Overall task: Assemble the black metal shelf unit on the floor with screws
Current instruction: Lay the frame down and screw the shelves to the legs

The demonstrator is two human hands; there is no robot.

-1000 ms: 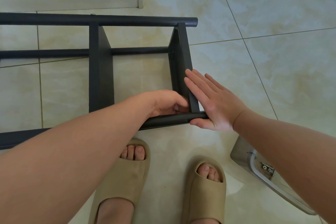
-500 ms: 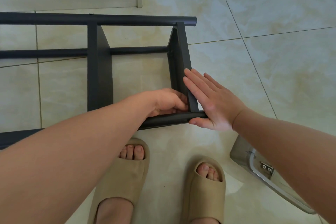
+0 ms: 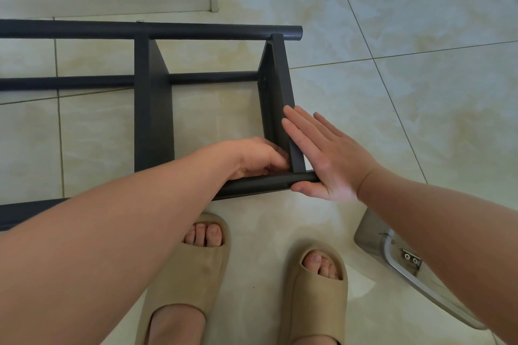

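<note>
A: The floor [image 3: 420, 22] is pale shiny tile. What lies on it?

B: The black shelf unit [image 3: 152, 120]. It lies on its side, right in front of two tan slippers [image 3: 190, 269].

A: Has anything moved since a second ago?

B: Almost nothing. The shelf stays in the same spot, and both hands stay at the same corner.

A: What does the right hand [image 3: 328, 159] do?

B: It is flat, with straight fingers. It presses on the outside of the end board [image 3: 281, 87]. Its thumb touches the tip of the near bar [image 3: 269, 183].

A: And the left hand [image 3: 252, 158]?

B: Its fingers curl into the inside of that corner. I cannot tell if they hold anything.

A: How does the shelf look?

B: Dark and plain. Two flat boards stand between the near bar and the far bar [image 3: 196, 31]. A thin bar runs through the middle.

A: Anything else?

B: A clear box [image 3: 372, 241] lies near the right arm.
</note>
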